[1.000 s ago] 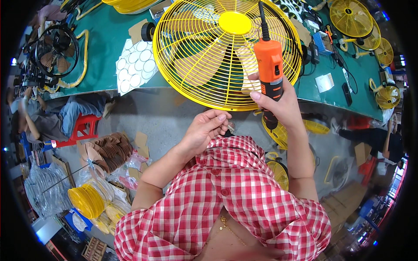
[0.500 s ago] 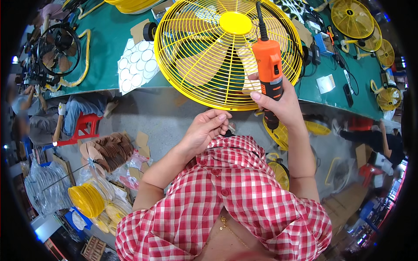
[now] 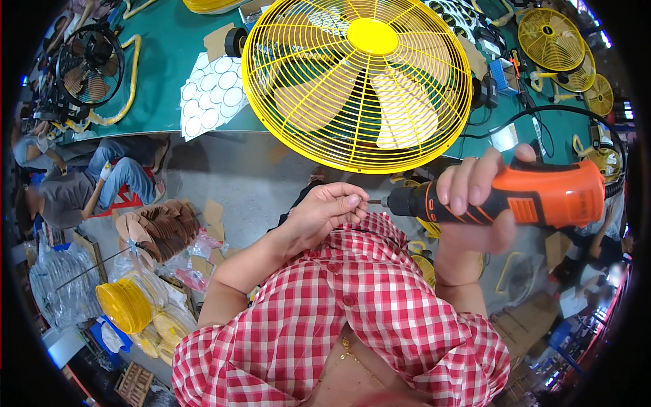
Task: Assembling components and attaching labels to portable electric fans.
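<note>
My right hand (image 3: 475, 210) is wrapped round an orange and black electric screwdriver (image 3: 556, 193), which lies level with its bit toward the left. Just left of the bit's tip, my left hand (image 3: 324, 211) is closed in a pinch, its fingertips meeting the bit's end. Whatever sits between those fingers is too small to make out. Beyond both hands, a large yellow fan (image 3: 373, 36) with a wire guard and pale blades rests at the bench edge. The screwdriver's black cord loops behind it on the right.
On the green bench (image 3: 159, 74) lies a sheet of round white stickers (image 3: 211, 98). A black fan (image 3: 90, 68) stands at far left, more yellow fans (image 3: 550, 39) at far right. Stacked brown blades (image 3: 159, 230) and yellow guards (image 3: 125, 302) sit lower left. Another person (image 3: 74, 190) sits at left.
The screwdriver has swung from upright in front of the fan to level, lower and further right, its bit now at my left fingertips. My left hand stays pinched, slightly lower.
</note>
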A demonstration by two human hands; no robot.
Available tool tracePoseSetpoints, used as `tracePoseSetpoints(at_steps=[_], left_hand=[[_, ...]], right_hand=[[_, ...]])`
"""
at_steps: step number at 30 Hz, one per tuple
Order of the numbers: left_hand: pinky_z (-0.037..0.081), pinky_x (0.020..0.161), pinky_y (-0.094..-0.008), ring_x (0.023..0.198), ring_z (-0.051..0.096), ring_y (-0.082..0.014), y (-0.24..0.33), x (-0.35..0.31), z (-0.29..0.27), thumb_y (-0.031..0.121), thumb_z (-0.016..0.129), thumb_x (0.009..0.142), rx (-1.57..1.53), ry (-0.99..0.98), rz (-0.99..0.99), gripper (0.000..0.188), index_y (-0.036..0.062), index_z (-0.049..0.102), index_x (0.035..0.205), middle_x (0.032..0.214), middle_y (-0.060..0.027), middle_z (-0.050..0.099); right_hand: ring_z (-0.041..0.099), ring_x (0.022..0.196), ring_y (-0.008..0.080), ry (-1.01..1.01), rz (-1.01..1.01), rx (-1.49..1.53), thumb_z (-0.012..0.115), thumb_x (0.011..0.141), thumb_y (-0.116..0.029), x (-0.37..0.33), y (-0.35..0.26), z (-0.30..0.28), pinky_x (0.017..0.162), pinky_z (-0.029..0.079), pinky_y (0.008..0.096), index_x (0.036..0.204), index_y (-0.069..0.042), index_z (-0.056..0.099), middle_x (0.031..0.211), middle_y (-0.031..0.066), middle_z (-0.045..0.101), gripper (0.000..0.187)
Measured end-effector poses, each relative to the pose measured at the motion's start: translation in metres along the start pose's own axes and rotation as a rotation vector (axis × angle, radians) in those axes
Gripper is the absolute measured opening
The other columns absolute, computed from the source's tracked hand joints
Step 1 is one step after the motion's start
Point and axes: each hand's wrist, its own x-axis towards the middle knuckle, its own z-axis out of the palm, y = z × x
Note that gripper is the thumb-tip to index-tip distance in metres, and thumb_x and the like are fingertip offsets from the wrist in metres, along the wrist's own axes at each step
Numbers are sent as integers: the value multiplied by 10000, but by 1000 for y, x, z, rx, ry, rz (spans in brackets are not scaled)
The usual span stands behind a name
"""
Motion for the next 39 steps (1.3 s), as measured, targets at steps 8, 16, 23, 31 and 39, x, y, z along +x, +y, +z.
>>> tracePoseSetpoints(at_steps=[8, 16, 23, 31, 39], left_hand=[[513, 699, -247, 752, 611, -151, 1, -3, 4, 81, 553, 863, -24, -22, 24, 169, -16, 591, 996, 858, -106, 629], [500, 708, -245, 753, 601, -133, 2, -12, 14, 90, 576, 851, 99, -16, 5, 189, -27, 592, 998, 843, -96, 627], [493, 684, -237, 722, 577, -110, -2, -2, 15, 137, 561, 870, 17, 81, 6, 173, -1, 587, 971, 850, -67, 604], [473, 641, -198, 669, 528, -69, -12, 20, -3, 255, 503, 910, -93, 12, -115, 239, 27, 562, 955, 811, -15, 556], [461, 613, -190, 660, 529, -67, -11, 22, 3, 308, 561, 869, -107, 86, -160, 271, 48, 572, 946, 784, -6, 566]], right_hand=[[538, 617, 185, -31, 10, 36, 640, 785, -253, -1, 10, -2, 606, 451, 335, 1296, -141, 263, 783, 63, 487, 644], [505, 540, 150, -143, -39, 29, 655, 776, -228, -4, 15, -4, 506, 432, 280, 1278, -96, 325, 726, 45, 503, 615], [527, 523, 199, -119, -51, -50, 718, 742, -270, -5, 12, 2, 526, 444, 339, 1156, -173, 366, 685, 49, 509, 552], [585, 578, 242, -474, -138, -181, 739, 700, -157, 11, 28, 2, 524, 504, 354, 1111, -127, 346, 735, 106, 555, 570], [553, 509, 214, -593, -161, -274, 739, 687, -152, 22, 29, 11, 465, 481, 312, 1055, -82, 366, 675, 105, 539, 529]])
